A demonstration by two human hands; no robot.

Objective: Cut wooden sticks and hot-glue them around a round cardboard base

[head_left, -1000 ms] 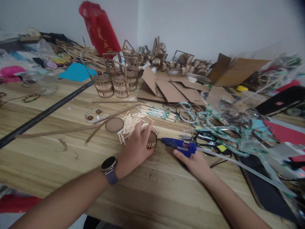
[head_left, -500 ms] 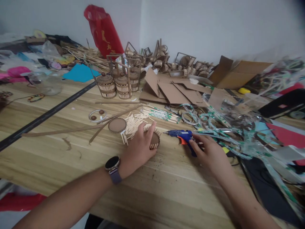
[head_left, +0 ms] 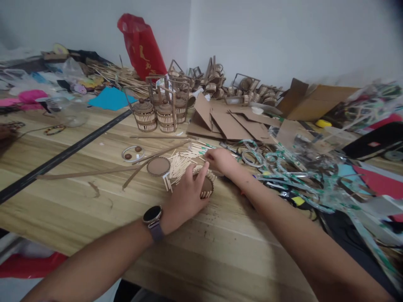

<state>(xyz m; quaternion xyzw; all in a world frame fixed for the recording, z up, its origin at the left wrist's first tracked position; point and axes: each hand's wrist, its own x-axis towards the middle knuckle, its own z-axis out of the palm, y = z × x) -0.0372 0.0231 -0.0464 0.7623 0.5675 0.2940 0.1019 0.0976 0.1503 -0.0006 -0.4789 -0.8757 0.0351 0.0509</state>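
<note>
My left hand (head_left: 185, 202), with a watch on the wrist, grips the near left side of a round cardboard tray (head_left: 208, 185). Short pale wooden sticks stand around the tray's rim. Just beyond the tray my right hand (head_left: 220, 160) is bent with its fingertips pinched together, by the far end of a pile of loose matchstick-like sticks (head_left: 179, 167). What those fingertips hold, if anything, is too small to tell. A second round cardboard disc (head_left: 158, 166) lies flat left of the pile. My right forearm covers most of the glue gun.
Finished lidded baskets (head_left: 145, 117) with tall handles stand behind, near cardboard sheets (head_left: 226, 123). Long cardboard strips (head_left: 85, 173) and a ring with two brown beads (head_left: 132, 154) lie left. Tangled clear-and-green plastic strips (head_left: 283, 167) crowd the right. A red bag (head_left: 143, 48) leans at the wall.
My right hand has let go of the glue gun, leaving it on the table, and has moved left and forward to the sticks. My left hand stays on the tray.
</note>
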